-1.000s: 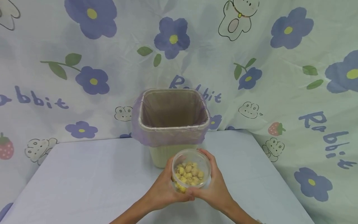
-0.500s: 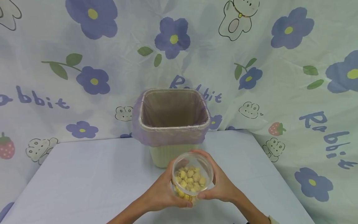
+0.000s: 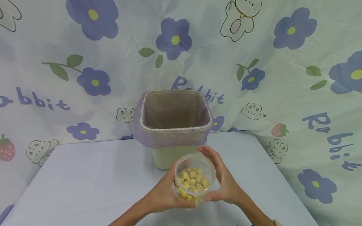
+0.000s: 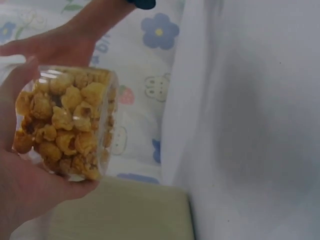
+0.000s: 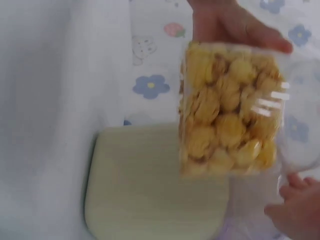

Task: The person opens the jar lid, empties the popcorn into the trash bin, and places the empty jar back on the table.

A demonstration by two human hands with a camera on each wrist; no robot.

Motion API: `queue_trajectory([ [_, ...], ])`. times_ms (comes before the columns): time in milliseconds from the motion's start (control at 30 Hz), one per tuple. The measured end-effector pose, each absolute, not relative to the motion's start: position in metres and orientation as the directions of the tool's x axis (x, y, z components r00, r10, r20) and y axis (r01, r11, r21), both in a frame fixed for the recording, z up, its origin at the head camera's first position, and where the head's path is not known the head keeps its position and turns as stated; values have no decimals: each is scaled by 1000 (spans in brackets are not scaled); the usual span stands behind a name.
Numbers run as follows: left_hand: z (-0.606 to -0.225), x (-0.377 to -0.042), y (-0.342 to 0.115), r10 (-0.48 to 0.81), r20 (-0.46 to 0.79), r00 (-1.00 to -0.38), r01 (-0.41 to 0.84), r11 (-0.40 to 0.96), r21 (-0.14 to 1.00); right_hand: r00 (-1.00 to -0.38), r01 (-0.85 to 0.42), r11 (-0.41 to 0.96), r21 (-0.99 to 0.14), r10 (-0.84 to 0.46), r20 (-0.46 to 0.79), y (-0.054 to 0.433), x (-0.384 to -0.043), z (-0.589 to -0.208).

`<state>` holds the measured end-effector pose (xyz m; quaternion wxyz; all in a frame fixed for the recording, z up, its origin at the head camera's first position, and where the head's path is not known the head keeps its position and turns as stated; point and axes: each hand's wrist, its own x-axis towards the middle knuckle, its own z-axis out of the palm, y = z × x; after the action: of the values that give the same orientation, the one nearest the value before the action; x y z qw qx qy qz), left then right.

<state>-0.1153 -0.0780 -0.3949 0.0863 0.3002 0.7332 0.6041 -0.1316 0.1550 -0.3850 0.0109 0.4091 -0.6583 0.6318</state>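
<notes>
Left grip [image 3: 165, 193] holds the clear popcorn tub [image 3: 203, 165]; right grip [image 3: 228, 183] spreads wide beside it.

the left hand [image 3: 164, 192] and right hand [image 3: 228, 185] are bare, with slim fingers. the left forearm [image 3: 131, 212] is bare too. a pale cream sleeve [image 3: 277, 223] edge shows on the right forearm [image 3: 251, 208]. from the left wrist, a dark bluish, rounded piece [image 4: 143, 3] sits on that arm, cut off at the top; what it is cannot be told.
</notes>
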Motion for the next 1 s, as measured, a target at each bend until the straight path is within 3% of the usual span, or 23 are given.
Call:
queue_trajectory([
  [100, -395, -115, -78, 524, 237, -818, 336, 101, 937, -717, -576, -53, -816, -446, 536, 150, -124, -383],
  [300, -394, -115, -79, 517, 217, -828, 314, 107, 944, -806, -480, 42, -876, -417, 421, 143, -115, -379],
  [767, -393, -114, -80, 562, 219, -797, 312, 74, 947, -687, -507, -108, -855, -549, 477, 156, -130, -376],
  [1000, -392, -114, -80, 548, 205, -811, 315, 113, 942, -722, -567, -10, -823, -474, 504, 173, -136, -370],
])
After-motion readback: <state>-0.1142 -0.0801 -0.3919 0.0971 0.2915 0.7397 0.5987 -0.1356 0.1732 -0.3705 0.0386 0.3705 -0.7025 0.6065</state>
